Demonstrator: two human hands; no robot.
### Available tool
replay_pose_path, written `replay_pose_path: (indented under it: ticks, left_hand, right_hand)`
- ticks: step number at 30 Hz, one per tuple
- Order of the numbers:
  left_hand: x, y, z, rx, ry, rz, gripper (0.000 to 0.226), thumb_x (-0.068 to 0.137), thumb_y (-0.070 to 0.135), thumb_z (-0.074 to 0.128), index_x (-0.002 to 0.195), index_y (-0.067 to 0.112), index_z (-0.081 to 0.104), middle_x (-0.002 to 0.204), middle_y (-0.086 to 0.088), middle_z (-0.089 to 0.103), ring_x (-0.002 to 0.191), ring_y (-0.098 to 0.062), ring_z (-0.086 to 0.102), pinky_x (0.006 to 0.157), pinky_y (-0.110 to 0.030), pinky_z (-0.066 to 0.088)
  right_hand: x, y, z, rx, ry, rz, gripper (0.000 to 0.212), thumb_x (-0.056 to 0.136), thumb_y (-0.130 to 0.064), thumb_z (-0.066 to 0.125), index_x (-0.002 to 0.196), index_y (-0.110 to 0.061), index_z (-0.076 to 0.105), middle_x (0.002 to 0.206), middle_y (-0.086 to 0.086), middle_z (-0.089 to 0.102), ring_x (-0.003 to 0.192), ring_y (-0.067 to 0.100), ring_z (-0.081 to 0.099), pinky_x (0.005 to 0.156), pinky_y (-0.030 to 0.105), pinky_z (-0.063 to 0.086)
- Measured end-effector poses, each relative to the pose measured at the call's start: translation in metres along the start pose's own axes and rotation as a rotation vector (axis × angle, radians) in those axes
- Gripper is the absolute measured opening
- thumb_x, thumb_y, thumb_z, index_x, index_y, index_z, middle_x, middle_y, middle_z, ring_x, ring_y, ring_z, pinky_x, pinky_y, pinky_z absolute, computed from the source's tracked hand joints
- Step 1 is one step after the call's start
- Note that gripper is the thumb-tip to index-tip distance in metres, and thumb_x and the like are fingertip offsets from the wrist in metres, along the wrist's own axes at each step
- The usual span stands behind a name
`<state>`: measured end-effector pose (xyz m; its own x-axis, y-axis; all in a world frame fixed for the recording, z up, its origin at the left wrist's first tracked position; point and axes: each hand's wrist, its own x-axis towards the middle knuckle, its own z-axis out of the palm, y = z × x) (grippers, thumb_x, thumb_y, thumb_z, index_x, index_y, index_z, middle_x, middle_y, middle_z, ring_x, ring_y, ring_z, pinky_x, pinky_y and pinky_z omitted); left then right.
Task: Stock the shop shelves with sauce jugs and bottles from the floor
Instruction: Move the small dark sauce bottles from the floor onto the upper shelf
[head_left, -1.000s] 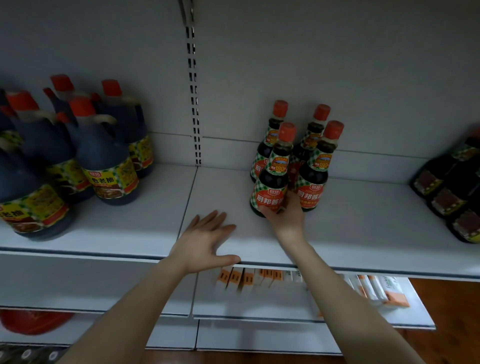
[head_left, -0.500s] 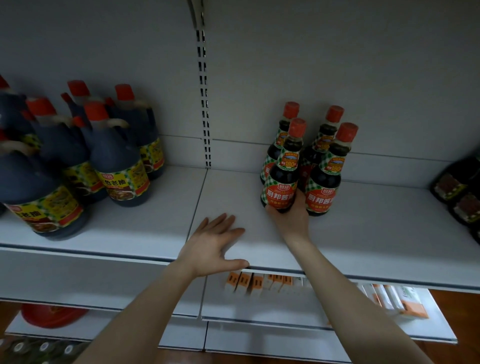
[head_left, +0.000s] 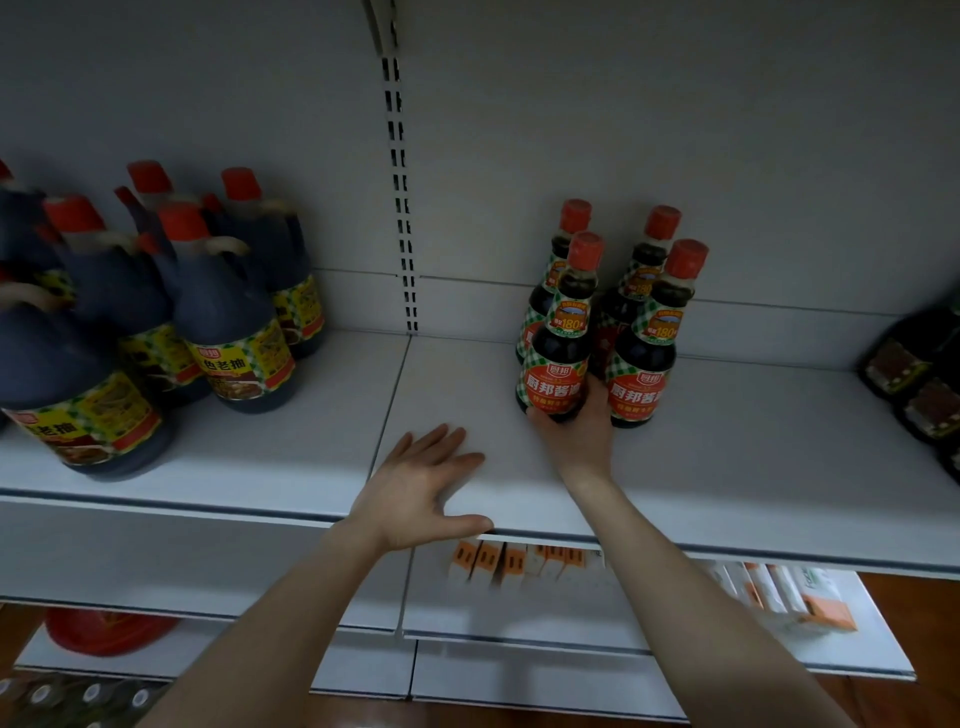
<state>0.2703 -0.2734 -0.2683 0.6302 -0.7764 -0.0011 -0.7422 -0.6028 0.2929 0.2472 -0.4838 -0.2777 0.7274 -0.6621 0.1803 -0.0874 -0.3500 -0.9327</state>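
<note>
Probably slippery and bottom-heavy with dark sauce, the front-left bottle (head_left: 558, 358) is judged best taken low around its labelled belly, not by the cap. It is stood on the shelf (head_left: 727, 467) beside three other bottles (head_left: 644, 374) and is clasped at its base by the right hand (head_left: 576, 431). The left hand (head_left: 415, 488) is laid flat and spread on the shelf, holding nothing.

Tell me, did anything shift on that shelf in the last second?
The right hand, gripping the base of the front-left bottle, has nudged it slightly back, about level with the neighbouring bottle. The left hand stays flat on the shelf; the jugs have not moved.
</note>
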Motion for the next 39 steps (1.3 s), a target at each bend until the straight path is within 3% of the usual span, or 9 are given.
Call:
replay_pose_path:
  ticks: [3, 6, 11, 15, 19, 23, 29, 36, 39]
  left_hand:
    - [0.0, 0.0, 0.0, -0.017, 0.014, 0.003, 0.103, 0.057, 0.09, 0.019, 0.142, 0.033, 0.034, 0.156, 0.002, 0.019, 0.145, -0.015, 0.008, 0.115, -0.036, 0.005]
    - [-0.001, -0.001, 0.001, -0.004, 0.017, 0.003, 0.1, 0.06, 0.089, 0.028, 0.142, 0.033, 0.034, 0.156, 0.001, 0.019, 0.145, -0.015, 0.008, 0.115, -0.037, 0.006]
    - [0.0, -0.001, 0.002, 0.01, 0.024, 0.013, 0.095, 0.063, 0.087, 0.03, 0.141, 0.033, 0.035, 0.155, 0.0, 0.021, 0.145, -0.017, 0.01, 0.116, -0.039, 0.007]
    - [-0.001, 0.0, 0.0, 0.02, 0.006, 0.01, 0.102, 0.058, 0.088, 0.016, 0.143, 0.033, 0.031, 0.156, 0.0, 0.017, 0.145, -0.016, 0.007, 0.116, -0.039, 0.005]
    - [-0.001, 0.001, -0.005, 0.078, -0.095, -0.004, 0.116, 0.049, 0.095, 0.004, 0.145, 0.033, 0.022, 0.158, -0.001, 0.01, 0.145, -0.017, 0.001, 0.116, -0.043, 0.003]
    - [-0.022, 0.007, -0.026, 0.17, -0.03, -0.073, 0.097, 0.071, 0.082, 0.023, 0.147, 0.022, 0.017, 0.157, -0.004, 0.011, 0.145, -0.018, 0.003, 0.115, -0.046, 0.001]
    - [-0.14, -0.034, -0.055, 0.054, 0.233, -0.178, 0.103, 0.064, 0.078, 0.012, 0.146, 0.018, 0.027, 0.155, -0.003, 0.021, 0.144, -0.016, 0.014, 0.116, -0.037, 0.006]
    - [-0.346, -0.118, -0.067, 0.029, 0.201, -0.543, 0.11, 0.058, 0.082, 0.012, 0.148, 0.019, 0.02, 0.156, -0.002, 0.016, 0.145, -0.014, 0.009, 0.116, -0.034, 0.005]
    - [-0.423, -0.145, -0.067, 0.019, 0.227, -0.697, 0.097, 0.074, 0.08, 0.033, 0.148, 0.019, 0.021, 0.156, -0.002, 0.019, 0.144, -0.015, 0.013, 0.116, -0.036, 0.006]
  right_hand:
    - [0.001, 0.001, 0.0, -0.018, -0.003, 0.008, 0.075, 0.072, -0.023, 0.076, 0.136, -0.013, 0.038, 0.134, 0.005, 0.05, 0.121, 0.02, 0.05, 0.098, 0.032, 0.044]
    - [0.0, 0.002, 0.0, -0.021, -0.012, 0.008, 0.077, 0.071, -0.025, 0.076, 0.137, -0.014, 0.037, 0.135, 0.005, 0.049, 0.122, 0.02, 0.049, 0.099, 0.035, 0.044]
    - [-0.003, -0.005, -0.002, 0.026, -0.018, 0.023, 0.074, 0.074, -0.017, 0.075, 0.137, -0.012, 0.037, 0.135, 0.005, 0.05, 0.121, 0.018, 0.05, 0.093, 0.023, 0.04]
    - [-0.017, -0.011, -0.011, 0.029, -0.059, 0.011, 0.07, 0.079, -0.012, 0.07, 0.139, -0.01, 0.034, 0.138, 0.005, 0.047, 0.125, 0.018, 0.046, 0.097, 0.024, 0.039]
    - [-0.041, -0.015, -0.024, -0.095, -0.082, 0.023, 0.061, 0.087, -0.022, 0.062, 0.14, -0.013, 0.034, 0.141, 0.006, 0.044, 0.128, 0.023, 0.043, 0.099, 0.028, 0.037]
    - [-0.065, -0.029, -0.023, -0.2, -0.091, 0.042, 0.062, 0.086, -0.034, 0.06, 0.139, -0.013, 0.035, 0.142, 0.007, 0.043, 0.13, 0.025, 0.041, 0.101, 0.032, 0.035]
    - [-0.142, -0.08, 0.031, -0.227, -0.225, -0.049, 0.063, 0.087, -0.033, 0.06, 0.14, -0.009, 0.035, 0.146, 0.008, 0.038, 0.134, 0.024, 0.035, 0.108, 0.034, 0.03]
    - [-0.275, -0.134, 0.135, -0.231, -0.47, -0.177, 0.064, 0.086, -0.032, 0.063, 0.138, -0.006, 0.037, 0.144, 0.011, 0.04, 0.133, 0.025, 0.036, 0.107, 0.03, 0.028]
    - [-0.32, -0.144, 0.173, -0.244, -0.571, -0.176, 0.067, 0.085, -0.036, 0.063, 0.14, -0.009, 0.036, 0.145, 0.01, 0.039, 0.133, 0.025, 0.036, 0.107, 0.032, 0.029]
